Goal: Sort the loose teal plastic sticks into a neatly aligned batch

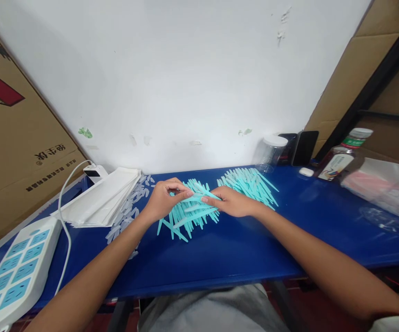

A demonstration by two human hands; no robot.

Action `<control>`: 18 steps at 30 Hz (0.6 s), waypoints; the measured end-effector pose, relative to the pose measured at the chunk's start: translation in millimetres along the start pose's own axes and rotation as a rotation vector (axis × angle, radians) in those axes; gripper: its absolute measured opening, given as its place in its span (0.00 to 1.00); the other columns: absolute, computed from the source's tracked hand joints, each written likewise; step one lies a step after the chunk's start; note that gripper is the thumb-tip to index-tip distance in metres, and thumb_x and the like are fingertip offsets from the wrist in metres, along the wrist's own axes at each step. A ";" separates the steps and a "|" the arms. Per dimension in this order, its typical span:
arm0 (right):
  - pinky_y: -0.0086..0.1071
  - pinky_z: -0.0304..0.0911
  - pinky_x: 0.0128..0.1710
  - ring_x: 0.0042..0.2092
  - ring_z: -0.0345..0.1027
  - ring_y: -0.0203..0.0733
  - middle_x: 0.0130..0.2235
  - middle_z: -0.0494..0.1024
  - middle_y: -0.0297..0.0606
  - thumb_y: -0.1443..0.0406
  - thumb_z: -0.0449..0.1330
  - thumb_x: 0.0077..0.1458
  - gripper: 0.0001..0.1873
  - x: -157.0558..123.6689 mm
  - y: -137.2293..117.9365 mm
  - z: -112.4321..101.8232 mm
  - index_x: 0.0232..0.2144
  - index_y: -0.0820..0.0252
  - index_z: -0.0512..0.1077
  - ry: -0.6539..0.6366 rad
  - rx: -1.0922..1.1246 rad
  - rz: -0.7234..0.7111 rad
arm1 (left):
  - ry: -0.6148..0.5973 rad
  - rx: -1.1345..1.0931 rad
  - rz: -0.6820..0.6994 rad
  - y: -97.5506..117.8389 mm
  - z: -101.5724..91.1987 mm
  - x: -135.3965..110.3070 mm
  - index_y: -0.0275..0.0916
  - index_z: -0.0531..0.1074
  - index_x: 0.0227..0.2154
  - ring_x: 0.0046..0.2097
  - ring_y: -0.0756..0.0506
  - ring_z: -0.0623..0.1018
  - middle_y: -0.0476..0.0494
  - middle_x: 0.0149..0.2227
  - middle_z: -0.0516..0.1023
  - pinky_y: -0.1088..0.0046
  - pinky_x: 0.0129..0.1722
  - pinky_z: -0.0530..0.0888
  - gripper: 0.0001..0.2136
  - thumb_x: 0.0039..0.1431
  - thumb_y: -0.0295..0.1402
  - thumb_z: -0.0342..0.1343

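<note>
My right hand (236, 201) is closed on a few slim turquoise plastic sticks (199, 200), its thumb lying along the top. They point left, and pale translucent pieces show at some tips. My left hand (167, 199) pinches with thumb and fingertips at the left ends of these sticks; whatever sits in the pinch is too small to make out. Below both hands lies a loose pile of similar turquoise sticks (182, 226). Farther right is a second pile of turquoise sticks (251, 184), many with translucent tips. Small translucent caps (120, 221) are scattered beside my left forearm.
White paper sleeves (96, 198) lie left on the blue table (220, 258), near a power strip (23, 267) and its cable. Along the right stand a clear jar (271, 154), a phone (305, 147), a bottle (341, 157) and a plastic bag (379, 184). A wall closes the back.
</note>
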State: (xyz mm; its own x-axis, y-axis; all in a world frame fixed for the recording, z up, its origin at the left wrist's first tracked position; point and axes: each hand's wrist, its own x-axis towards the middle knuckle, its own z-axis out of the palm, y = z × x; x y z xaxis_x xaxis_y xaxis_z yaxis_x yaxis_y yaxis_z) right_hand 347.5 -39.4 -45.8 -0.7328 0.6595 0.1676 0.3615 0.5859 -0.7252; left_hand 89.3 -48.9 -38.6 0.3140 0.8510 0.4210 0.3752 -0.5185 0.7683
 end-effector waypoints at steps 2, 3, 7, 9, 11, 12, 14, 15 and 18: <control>0.29 0.43 0.26 0.25 0.44 0.32 0.23 0.49 0.27 0.45 0.51 0.68 0.31 -0.1 0.0 0.0 0.22 0.58 0.51 0.008 0.000 0.000 | 0.006 0.017 -0.006 0.7 -0.6 0.4 0.41 0.82 0.28 0.35 0.47 0.77 0.44 0.32 0.78 0.69 0.34 0.72 0.10 0.59 0.41 0.67; 0.29 0.43 0.26 0.25 0.44 0.32 0.23 0.49 0.27 0.45 0.51 0.68 0.31 -0.3 -0.1 -0.2 0.22 0.58 0.51 0.011 -0.002 0.001 | 0.008 0.024 -0.009 1.3 -0.9 0.5 0.41 0.82 0.28 0.34 0.47 0.77 0.45 0.32 0.78 0.69 0.34 0.72 0.11 0.59 0.42 0.67; 0.29 0.42 0.26 0.25 0.44 0.32 0.23 0.49 0.27 0.45 0.51 0.68 0.31 -1.4 -2.0 -0.9 0.22 0.58 0.51 -0.008 0.001 -0.006 | -0.026 0.005 -0.008 5.0 -1.0 -0.1 0.41 0.81 0.26 0.34 0.47 0.76 0.45 0.31 0.76 0.69 0.33 0.72 0.11 0.58 0.42 0.68; 0.30 0.42 0.26 0.25 0.43 0.31 0.23 0.48 0.27 0.45 0.51 0.68 0.31 -1.8 -3.2 -0.7 0.22 0.58 0.50 -0.019 0.005 -0.017 | -0.052 -0.020 -0.011 7.2 -0.5 -0.8 0.41 0.81 0.26 0.33 0.47 0.76 0.45 0.30 0.76 0.69 0.33 0.72 0.12 0.58 0.43 0.68; 0.30 0.42 0.26 0.25 0.42 0.31 0.24 0.48 0.27 0.46 0.52 0.68 0.30 -2.0 -4.1 -0.2 0.22 0.58 0.50 -0.026 0.008 -0.028 | -0.066 -0.036 -0.017 8.4 0.3 -1.5 0.41 0.81 0.25 0.33 0.47 0.75 0.45 0.30 0.75 0.69 0.32 0.72 0.12 0.57 0.43 0.68; 0.30 0.42 0.26 0.25 0.42 0.31 0.24 0.48 0.27 0.47 0.52 0.69 0.30 -1.9 -4.3 0.0 0.22 0.58 0.50 -0.031 0.011 -0.034 | -0.067 -0.042 -0.018 8.4 0.8 -1.8 0.40 0.81 0.25 0.33 0.47 0.75 0.45 0.30 0.75 0.69 0.32 0.72 0.12 0.57 0.43 0.68; 0.30 0.42 0.26 0.25 0.43 0.32 0.23 0.48 0.27 0.47 0.52 0.69 0.30 -1.7 -4.4 0.3 0.22 0.58 0.50 -0.043 0.020 -0.042 | -0.063 -0.052 -0.018 7.2 1.9 -2.6 0.40 0.81 0.25 0.32 0.48 0.74 0.46 0.29 0.74 0.69 0.32 0.71 0.12 0.56 0.43 0.69; 0.30 0.42 0.26 0.25 0.43 0.32 0.23 0.48 0.27 0.47 0.52 0.69 0.30 -1.7 -4.4 0.3 0.22 0.58 0.50 -0.049 0.025 -0.043 | -0.058 -0.058 -0.015 6.4 2.7 -3.2 0.40 0.81 0.25 0.32 0.48 0.74 0.46 0.29 0.74 0.69 0.32 0.71 0.12 0.56 0.43 0.69; 0.30 0.42 0.26 0.25 0.42 0.31 0.23 0.48 0.27 0.46 0.51 0.69 0.30 -1.7 -4.5 0.1 0.22 0.58 0.50 -0.057 0.040 -0.034 | -0.044 -0.072 -0.011 4.9 6.0 -4.6 0.40 0.81 0.24 0.31 0.48 0.73 0.46 0.29 0.74 0.70 0.31 0.70 0.12 0.56 0.43 0.69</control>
State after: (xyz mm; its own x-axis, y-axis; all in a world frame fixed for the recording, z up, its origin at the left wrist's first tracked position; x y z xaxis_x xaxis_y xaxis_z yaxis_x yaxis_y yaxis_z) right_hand 347.1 -43.3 -42.9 -0.7765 0.6107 0.1553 0.3132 0.5879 -0.7459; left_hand 94.9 -55.9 -39.7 0.3491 0.8511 0.3921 0.3157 -0.5008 0.8059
